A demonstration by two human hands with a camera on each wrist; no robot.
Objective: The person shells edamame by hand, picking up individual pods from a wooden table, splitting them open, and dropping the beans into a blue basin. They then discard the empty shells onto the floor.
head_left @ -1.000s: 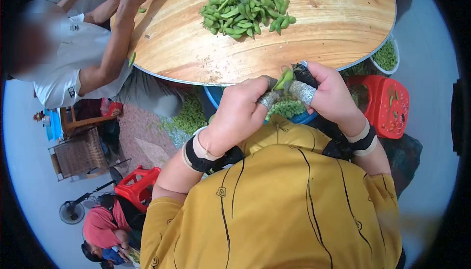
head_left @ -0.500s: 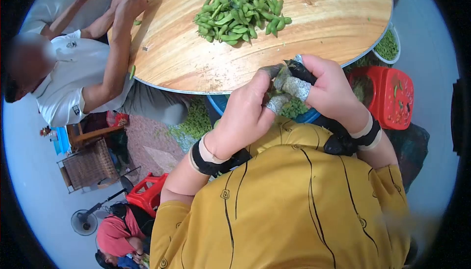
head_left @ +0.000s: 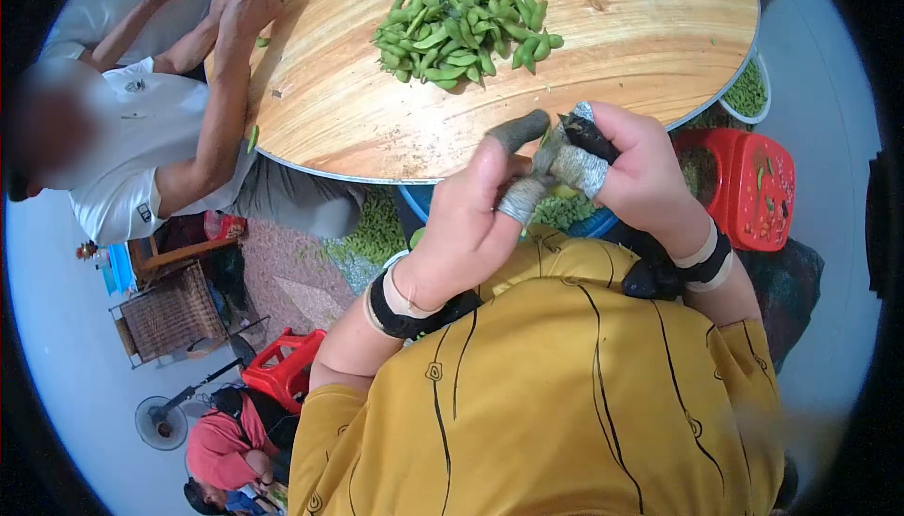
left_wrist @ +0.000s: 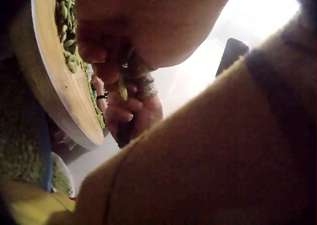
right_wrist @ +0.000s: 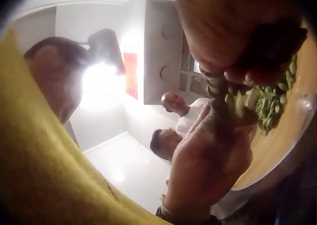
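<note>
My left hand (head_left: 461, 219) and right hand (head_left: 648, 177) meet just past the near edge of the wooden table (head_left: 330, 130), both clamped on a green soybean pod (left_wrist: 123, 90) between them. My left thumb, wrapped in silvery tape, lies close to my taped right thumb, while my dark-covered left forefinger sticks out towards the right. Below our meeting fingertips sits a blue basin (head_left: 415, 199) with shelled green beans (head_left: 563, 212) in it. On the table, beyond my hands, lies a heap of soybean pods (head_left: 461, 26). At the left edge, a person in a white shirt (head_left: 141, 120) has both hands close together over the tabletop. Off to the right I've got a red stool (head_left: 763, 191) with bits of green on it, and a white tub (head_left: 765, 106) of beans beyond.
</note>
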